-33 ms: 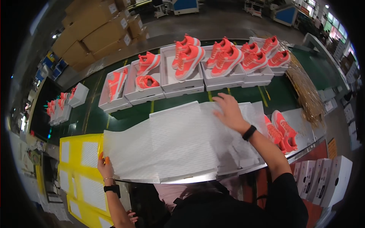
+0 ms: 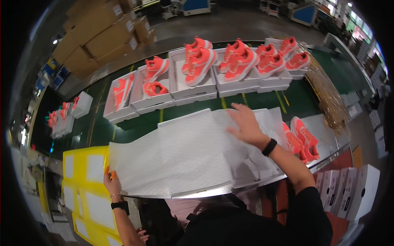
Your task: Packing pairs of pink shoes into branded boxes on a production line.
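Note:
Sheets of thin white wrapping paper (image 2: 193, 151) lie spread across the work surface in front of me. At their left edge, my left hand (image 2: 111, 182) pinches the paper between thumb and fingers. My right hand (image 2: 247, 128) is over the right part of the sheets, fingers apart and holding nothing; whether the palm presses on the paper I cannot tell. Just right of the paper, a pair of coral sneakers (image 2: 303, 137) rests on the metal surface, partly behind the sheets and my forearm.
Open white shoeboxes (image 2: 195, 96) with coral sneakers line the green conveyor (image 2: 141, 127). Yellow-wrapped white packs (image 2: 84, 184) are at the left. Closed shoeboxes (image 2: 363, 192) stand at lower right. Brown plastic-wrapped material (image 2: 324, 94) lies at right. Another person's hand (image 2: 142, 234) shows at the bottom.
The whole view has shifted slightly. Both hands keep nearly the same places at the paper.

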Demonstrator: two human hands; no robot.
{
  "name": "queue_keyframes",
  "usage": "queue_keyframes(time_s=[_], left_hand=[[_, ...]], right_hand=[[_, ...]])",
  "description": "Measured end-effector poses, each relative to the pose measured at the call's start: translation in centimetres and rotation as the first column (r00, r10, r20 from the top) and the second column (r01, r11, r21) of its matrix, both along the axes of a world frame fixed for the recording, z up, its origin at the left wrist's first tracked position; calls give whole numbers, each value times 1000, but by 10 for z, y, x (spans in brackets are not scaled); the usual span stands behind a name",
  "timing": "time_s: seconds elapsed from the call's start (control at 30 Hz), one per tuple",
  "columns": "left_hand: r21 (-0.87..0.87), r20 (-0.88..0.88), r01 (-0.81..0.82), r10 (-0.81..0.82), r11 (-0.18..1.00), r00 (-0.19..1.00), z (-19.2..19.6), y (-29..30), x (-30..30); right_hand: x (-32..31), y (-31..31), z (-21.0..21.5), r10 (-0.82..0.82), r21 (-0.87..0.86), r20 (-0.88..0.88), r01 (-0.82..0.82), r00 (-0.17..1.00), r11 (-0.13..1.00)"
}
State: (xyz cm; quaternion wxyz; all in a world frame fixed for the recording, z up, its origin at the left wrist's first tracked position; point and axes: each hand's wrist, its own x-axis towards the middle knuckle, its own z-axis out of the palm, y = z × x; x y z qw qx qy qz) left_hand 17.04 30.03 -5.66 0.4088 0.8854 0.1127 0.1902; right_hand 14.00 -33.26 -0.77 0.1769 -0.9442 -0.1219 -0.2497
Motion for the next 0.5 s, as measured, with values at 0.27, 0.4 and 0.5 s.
queue_keyframes(time_s=[0.27,0.4,0.5], left_hand=[[-207,64,46,-33,977,997,-28,24,20],[-255,57,45,-31,966,998,-19,1,19],[-202,60,16,-4,979,998,-13,9,8]], right_hand=[[-81,-44,-42,-204,-384,-577,-42,791,922],[-119,-91,36,-104,-57,-292,91,951,994],[-159,-152,65,-525,-74,-130,520,841,851]])
